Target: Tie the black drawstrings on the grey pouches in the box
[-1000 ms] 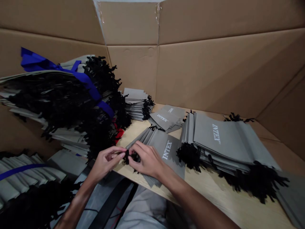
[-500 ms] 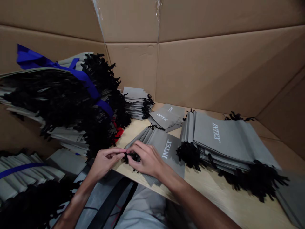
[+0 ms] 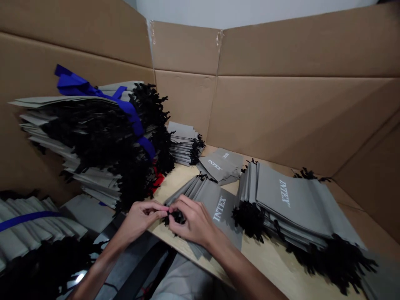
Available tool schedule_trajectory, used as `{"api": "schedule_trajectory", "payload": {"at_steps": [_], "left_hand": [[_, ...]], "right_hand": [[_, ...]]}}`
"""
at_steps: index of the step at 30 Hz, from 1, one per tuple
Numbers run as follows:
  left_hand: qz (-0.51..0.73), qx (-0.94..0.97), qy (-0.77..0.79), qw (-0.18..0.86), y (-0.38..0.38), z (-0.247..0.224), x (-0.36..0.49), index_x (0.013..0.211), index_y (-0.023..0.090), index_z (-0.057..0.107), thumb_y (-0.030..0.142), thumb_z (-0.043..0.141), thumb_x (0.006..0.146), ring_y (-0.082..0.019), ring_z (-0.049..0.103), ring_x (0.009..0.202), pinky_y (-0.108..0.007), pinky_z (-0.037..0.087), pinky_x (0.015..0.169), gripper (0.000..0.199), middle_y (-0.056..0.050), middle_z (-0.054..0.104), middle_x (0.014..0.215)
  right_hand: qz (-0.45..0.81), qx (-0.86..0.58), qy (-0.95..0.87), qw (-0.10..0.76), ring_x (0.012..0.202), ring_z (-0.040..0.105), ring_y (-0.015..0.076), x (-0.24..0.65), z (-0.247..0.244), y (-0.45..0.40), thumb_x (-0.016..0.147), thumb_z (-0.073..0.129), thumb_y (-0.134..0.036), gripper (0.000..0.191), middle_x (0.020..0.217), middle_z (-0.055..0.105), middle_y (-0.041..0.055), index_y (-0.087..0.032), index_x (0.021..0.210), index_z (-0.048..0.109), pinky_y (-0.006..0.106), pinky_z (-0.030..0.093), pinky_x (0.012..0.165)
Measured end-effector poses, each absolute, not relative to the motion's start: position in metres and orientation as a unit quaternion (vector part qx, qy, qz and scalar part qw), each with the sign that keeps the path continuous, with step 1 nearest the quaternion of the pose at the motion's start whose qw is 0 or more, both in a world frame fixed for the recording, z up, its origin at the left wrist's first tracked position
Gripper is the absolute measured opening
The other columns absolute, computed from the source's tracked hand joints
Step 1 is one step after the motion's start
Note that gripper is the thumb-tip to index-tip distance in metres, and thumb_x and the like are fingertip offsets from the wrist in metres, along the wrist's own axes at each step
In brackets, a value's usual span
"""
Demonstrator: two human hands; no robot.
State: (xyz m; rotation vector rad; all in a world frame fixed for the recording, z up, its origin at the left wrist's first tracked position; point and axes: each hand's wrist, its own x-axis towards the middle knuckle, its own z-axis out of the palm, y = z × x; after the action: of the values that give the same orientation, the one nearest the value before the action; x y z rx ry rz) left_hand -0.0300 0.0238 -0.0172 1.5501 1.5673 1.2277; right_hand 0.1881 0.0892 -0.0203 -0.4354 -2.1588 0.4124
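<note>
Here, at the near edge of a pale plywood board [image 3: 184, 177], the left hand [image 3: 142, 217] and the right hand [image 3: 193, 221] reach in from the bottom of the view. Their fingers are curled and pressed together, pinching a tuft of black drawstring cords [image 3: 176, 216] from both sides. The tuft belongs to the nearest stack of grey drawstring pouches [image 3: 218, 210], printed INTEX in white, which lies at the board's front edge with its cord end under the hands.

Three more piles sit on the board: a small loose pile [image 3: 221, 166] toward the back edge, a short squared stack [image 3: 183, 143] near the back left corner, and a tall stack [image 3: 290, 200] to the right, with black cords bunched along its edges. Past the left edge, a large heap of pouches [image 3: 93, 137] is crossed by one blue strap [image 3: 125, 107], and a lower bundle [image 3: 21, 233] by a second blue strap [image 3: 28, 216]. One red scrap [image 3: 158, 182] shows between heap and board. Cardboard walls [image 3: 265, 121] rise behind.
</note>
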Motion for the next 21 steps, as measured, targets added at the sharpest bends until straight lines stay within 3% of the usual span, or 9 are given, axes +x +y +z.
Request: {"api": "schedule_trajectory", "payload": {"at_steps": [5,12,16,21], "left_hand": [[0.458,0.579,0.605,0.296,0.0220,-0.0208,-0.0287,0.086,0.020,0.092,0.044,0.087,0.078,-0.019,0.066,0.061,-0.026,0.047,0.058,0.025,-0.008,0.086,0.077],[0.442,0.594,0.612,0.276,0.0191,-0.0206,-0.0332,0.090,0.018,0.089,0.045,0.084,0.081,-0.015,0.054,0.056,-0.024,0.038,0.054,0.030,-0.004,0.077,0.068],[0.434,0.602,0.617,0.263,0.0188,-0.0213,-0.0331,0.090,0.018,0.089,0.045,0.083,0.081,-0.015,0.056,0.058,-0.024,0.041,0.055,0.029,-0.006,0.080,0.075],[0.408,0.617,0.625,0.250,0.0169,-0.0193,-0.0300,0.092,0.017,0.089,0.045,0.075,0.088,-0.013,0.043,0.041,-0.023,0.031,0.043,0.031,0.004,0.058,0.048]], "right_hand": [[0.194,-0.175,-0.870,0.417,0.062,0.056,0.0110,0.1861,-0.0211,0.0879,0.090,0.064,-0.015,0.015,0.094,0.070,-0.0014,-0.023,0.101,0.070,0.025,0.040,0.060],[0.179,-0.156,-0.877,0.417,0.075,0.065,0.0142,0.1874,-0.0194,0.0911,0.090,0.063,-0.015,0.016,0.095,0.070,-0.0002,-0.023,0.102,0.069,0.025,0.044,0.066],[0.129,-0.158,-0.887,0.415,0.079,0.068,0.0159,0.1878,-0.0225,0.0925,0.092,0.062,-0.015,0.017,0.094,0.071,0.0000,-0.023,0.104,0.069,0.027,0.044,0.068],[0.051,-0.156,-0.907,0.387,0.077,0.068,0.0162,0.1895,-0.0225,0.0942,0.096,0.062,-0.017,0.010,0.091,0.070,-0.0005,-0.023,0.103,0.066,0.029,0.041,0.063]]}}
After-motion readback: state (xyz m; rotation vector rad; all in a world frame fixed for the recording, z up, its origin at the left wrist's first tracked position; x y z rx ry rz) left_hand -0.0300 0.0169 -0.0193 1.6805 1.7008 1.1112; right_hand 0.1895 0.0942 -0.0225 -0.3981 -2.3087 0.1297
